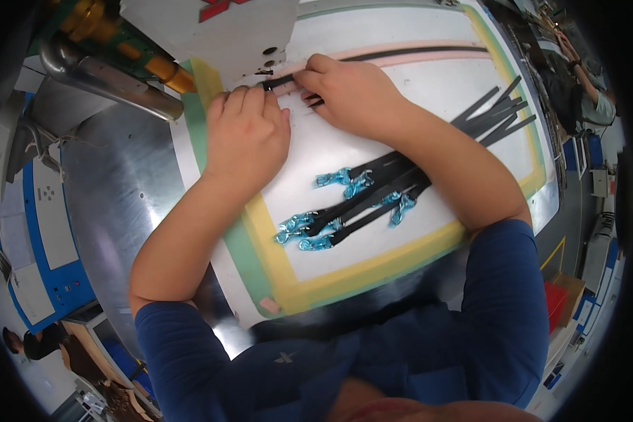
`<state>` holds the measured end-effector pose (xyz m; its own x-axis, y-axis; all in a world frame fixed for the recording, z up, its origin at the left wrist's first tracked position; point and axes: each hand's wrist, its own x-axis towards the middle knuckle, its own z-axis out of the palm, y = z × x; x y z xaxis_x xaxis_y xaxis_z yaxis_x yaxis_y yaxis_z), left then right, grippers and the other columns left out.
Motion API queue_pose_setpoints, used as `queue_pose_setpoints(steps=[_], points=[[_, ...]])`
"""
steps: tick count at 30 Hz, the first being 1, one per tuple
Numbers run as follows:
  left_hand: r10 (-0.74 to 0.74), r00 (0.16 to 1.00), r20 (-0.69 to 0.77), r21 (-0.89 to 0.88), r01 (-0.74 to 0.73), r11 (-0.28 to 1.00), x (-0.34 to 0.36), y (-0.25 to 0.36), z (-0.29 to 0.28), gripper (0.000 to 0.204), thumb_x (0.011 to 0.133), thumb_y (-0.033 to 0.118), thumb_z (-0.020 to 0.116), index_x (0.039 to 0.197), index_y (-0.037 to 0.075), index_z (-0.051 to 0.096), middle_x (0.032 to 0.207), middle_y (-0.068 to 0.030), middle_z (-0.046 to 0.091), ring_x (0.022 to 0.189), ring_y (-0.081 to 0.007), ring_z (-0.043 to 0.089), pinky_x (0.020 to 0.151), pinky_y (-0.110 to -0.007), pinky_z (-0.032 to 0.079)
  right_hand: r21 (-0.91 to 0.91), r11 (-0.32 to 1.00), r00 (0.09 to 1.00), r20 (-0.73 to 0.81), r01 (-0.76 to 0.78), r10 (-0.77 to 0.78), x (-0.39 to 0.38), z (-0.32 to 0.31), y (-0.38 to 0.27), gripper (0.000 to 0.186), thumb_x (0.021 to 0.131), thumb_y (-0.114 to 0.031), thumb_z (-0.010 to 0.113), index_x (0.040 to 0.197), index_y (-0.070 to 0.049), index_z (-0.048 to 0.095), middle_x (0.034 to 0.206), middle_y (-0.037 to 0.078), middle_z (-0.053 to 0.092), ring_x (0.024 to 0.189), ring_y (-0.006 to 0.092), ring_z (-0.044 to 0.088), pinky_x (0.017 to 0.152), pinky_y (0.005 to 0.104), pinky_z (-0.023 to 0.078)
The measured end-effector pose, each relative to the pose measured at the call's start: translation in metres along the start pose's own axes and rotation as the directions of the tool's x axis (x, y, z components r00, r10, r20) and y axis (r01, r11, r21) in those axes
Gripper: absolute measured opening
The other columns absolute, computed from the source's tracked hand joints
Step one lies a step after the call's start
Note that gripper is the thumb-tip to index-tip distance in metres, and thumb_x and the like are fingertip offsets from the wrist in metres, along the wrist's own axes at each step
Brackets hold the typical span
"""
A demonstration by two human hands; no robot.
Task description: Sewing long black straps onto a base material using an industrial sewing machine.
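Note:
A long black strap [429,50] lies along a pink line across the far part of the white work surface. My left hand [250,130] is closed, its bent fingertips at the strap's left end, beside the machine. Just to the right, my right hand [352,95] is closed with thumb and fingers pinching the strap. A small dark pointed thing [315,102] shows under the right hand's fingers; its kind is unclear. Nearer me, a bundle of black straps [373,193] lies slantwise, their left ends in shiny blue wrapping [295,226]. My right forearm passes over part of the bundle.
Yellow and green tape [281,281] borders the work surface. A white machine head [218,42] stands close beyond my left hand. To the left are a metal tube [112,81] and a steel tabletop [109,183]. Another person [587,84] is at the far right.

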<state>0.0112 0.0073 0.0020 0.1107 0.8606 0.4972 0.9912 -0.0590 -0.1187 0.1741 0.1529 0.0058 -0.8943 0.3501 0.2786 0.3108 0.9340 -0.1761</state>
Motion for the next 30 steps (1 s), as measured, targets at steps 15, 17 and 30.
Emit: queue_pose_setpoints(steps=[15,17,30], points=[[-0.064,0.998,0.014,0.059,0.063,0.996,-0.004,-0.001,0.006,0.056,0.083,0.040,0.077,0.126,0.004,0.073,0.113,-0.0073,0.068,0.098,-0.0269,0.066,0.085,-0.043,0.049,-0.026,1.000,1.000,0.021,-0.017,0.018,0.001,0.002,-0.001,0.030,0.088,-0.018,0.072,0.116,-0.009,0.071,0.111,0.010,0.065,0.087,0.0323,0.072,0.074,0.0437,0.060],[-0.086,0.995,0.053,0.052,0.083,0.995,-0.004,-0.002,0.007,0.057,0.084,0.041,0.076,0.128,0.004,0.072,0.116,-0.0076,0.068,0.099,-0.0269,0.067,0.085,-0.044,0.049,-0.026,1.000,1.000,0.018,-0.010,0.010,0.002,0.002,0.000,0.030,0.088,-0.018,0.072,0.117,-0.009,0.071,0.111,0.010,0.065,0.087,0.0326,0.072,0.074,0.0440,0.060],[-0.146,0.973,0.180,0.039,0.142,0.989,-0.002,0.002,0.001,0.058,0.090,0.042,0.072,0.132,0.003,0.069,0.120,-0.0080,0.067,0.101,-0.0279,0.067,0.087,-0.046,0.049,-0.024,1.000,0.999,0.043,-0.010,0.011,0.002,0.002,0.001,0.032,0.088,-0.016,0.071,0.119,-0.008,0.071,0.112,0.011,0.065,0.089,0.0321,0.072,0.075,0.0434,0.059]])
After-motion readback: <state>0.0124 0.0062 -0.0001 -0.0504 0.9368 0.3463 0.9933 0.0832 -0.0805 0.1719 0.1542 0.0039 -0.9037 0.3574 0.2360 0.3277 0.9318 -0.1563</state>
